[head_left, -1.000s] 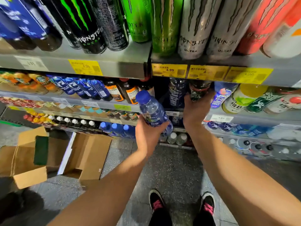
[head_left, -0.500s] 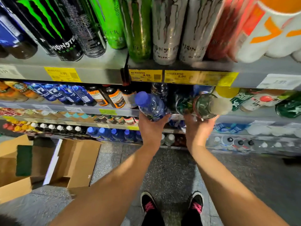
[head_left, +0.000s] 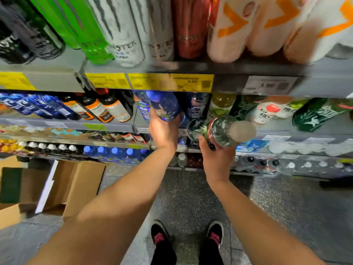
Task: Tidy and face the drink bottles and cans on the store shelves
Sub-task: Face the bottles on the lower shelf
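Observation:
My left hand (head_left: 163, 129) grips a blue-capped clear bottle (head_left: 163, 104) and holds it tilted into the second shelf (head_left: 107, 127), just under the yellow price tags. My right hand (head_left: 215, 155) grips a clear bottle with a green-white label and a pale cap (head_left: 227, 131), held out in front of the same shelf with the cap pointing right. Dark blue bottles (head_left: 196, 109) stand in the gap between the two held bottles.
Tall energy cans (head_left: 122, 35) and white-orange bottles (head_left: 248, 29) fill the top shelf. Brown-orange bottles (head_left: 107, 109) and blue bottles (head_left: 38, 108) stand left of my hands, green bottles (head_left: 321, 113) to the right. An open cardboard box (head_left: 74, 186) lies on the floor at left.
My left hand has pushed the blue-capped bottle up and deeper into the shelf. My right hand has drawn the green-label bottle out and lower. The view has swung to the right.

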`<state>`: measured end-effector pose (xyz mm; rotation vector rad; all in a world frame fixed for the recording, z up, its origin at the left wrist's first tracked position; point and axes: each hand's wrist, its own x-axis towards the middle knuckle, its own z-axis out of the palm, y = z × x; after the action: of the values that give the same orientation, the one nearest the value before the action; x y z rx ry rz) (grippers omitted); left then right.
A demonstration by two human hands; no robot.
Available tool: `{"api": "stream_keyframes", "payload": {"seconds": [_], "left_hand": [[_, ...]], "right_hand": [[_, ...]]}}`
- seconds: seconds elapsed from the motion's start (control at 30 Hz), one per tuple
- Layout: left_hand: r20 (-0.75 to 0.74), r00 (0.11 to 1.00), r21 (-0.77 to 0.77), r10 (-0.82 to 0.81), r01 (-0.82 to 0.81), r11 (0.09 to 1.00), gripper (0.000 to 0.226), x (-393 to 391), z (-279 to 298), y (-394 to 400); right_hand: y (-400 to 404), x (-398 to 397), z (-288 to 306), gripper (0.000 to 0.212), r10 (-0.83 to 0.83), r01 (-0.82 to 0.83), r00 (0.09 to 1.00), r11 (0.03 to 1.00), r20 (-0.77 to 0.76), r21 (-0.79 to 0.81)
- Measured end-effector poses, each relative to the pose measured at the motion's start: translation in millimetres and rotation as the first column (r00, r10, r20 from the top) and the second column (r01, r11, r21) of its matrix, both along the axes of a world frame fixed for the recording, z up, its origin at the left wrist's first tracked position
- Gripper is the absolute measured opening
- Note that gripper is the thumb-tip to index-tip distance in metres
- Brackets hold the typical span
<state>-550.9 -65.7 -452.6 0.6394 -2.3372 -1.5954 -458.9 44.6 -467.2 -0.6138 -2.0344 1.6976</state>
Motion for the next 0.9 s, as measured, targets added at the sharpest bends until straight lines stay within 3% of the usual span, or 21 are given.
{"api": "stream_keyframes", "payload": {"seconds": [0.13, 0.33, 0.5, 0.63, 0.77, 0.9], "left_hand": [[-0.015, 0.997, -0.067, 0.074, -0.075, 0.995, 0.072, -6.3, 1.0, 22.7], [0.081, 0.989, -0.117, 0.124, -0.114, 0.987, 0.075, -19.0, -8.6, 29.0], [0.057, 0.993, -0.185, 0.105, -0.093, 0.978, 0.079, -24.3, -11.3, 32.9], [0.028, 0.993, -0.08, 0.112, -0.11, 0.991, 0.077, -21.3, -8.6, 31.8], [-0.157, 0.98, 0.091, 0.126, -0.112, 0.989, 0.047, 1.1, -6.3, 33.8], [-0.168, 0.984, 0.14, 0.06, -0.036, 0.989, 0.033, 29.5, 0.6, 60.2]], "right_hand": [[22.7, 6.6, -7.1, 0.064, 0.035, -0.034, 0.999, 0.999, -0.003, 0.006], [55.9, 5.1, -11.3, 0.086, 0.087, -0.086, 0.996, 0.994, 0.018, -0.068], [68.7, 6.9, -9.3, 0.086, 0.113, -0.108, 0.992, 0.99, 0.057, -0.089], [67.7, 15.3, -4.9, 0.086, 0.073, -0.069, 0.996, 0.994, 0.053, -0.086], [69.3, 24.0, 3.4, 0.083, 0.028, -0.026, 0.998, 0.999, 0.05, -0.038], [78.6, 31.9, 14.3, 0.087, -0.029, 0.029, 0.997, 1.0, 0.076, 0.004]]}}
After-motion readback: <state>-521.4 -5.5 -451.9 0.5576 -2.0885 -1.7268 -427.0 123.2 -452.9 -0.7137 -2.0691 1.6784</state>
